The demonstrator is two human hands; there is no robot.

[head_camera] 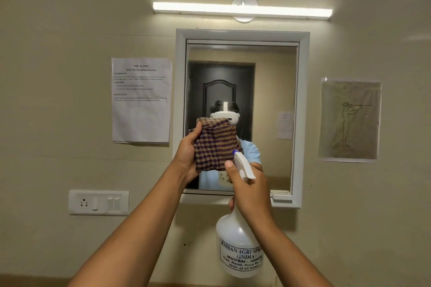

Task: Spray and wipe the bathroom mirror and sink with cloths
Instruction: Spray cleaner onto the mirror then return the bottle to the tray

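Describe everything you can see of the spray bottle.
The spray bottle is translucent white plastic with a rounded body narrowing to a slim neck, a white trigger head and a small blue nozzle tip. A black-bordered label on the body reads "KISSAN AGRI", "(INDIA)" and "MUMBAI". It is held upright in front of the mirror, nozzle aimed at the checked cloth. The right hand grips its neck and trigger; nothing else touches it. Liquid level cannot be told.

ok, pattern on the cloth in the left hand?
Checked cloth, dark purple and tan, held in the left hand; head view.
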